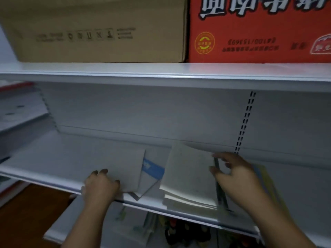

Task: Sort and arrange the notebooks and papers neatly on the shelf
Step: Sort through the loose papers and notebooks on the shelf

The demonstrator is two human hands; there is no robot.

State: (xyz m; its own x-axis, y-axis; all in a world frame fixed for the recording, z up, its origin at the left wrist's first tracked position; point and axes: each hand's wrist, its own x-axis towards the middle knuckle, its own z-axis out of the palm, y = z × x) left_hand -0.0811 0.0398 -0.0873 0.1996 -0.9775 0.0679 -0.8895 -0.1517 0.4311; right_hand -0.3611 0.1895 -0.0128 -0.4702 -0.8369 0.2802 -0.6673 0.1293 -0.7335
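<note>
Shelf (53,158) in white, left hand (100,187) flat atop grey paper (121,161), right hand (234,174) loose-fingered against notebook stack (188,176).

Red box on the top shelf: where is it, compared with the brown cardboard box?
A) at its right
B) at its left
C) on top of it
A: the red box stands right of the brown cardboard box, side by side on the top shelf.
</note>
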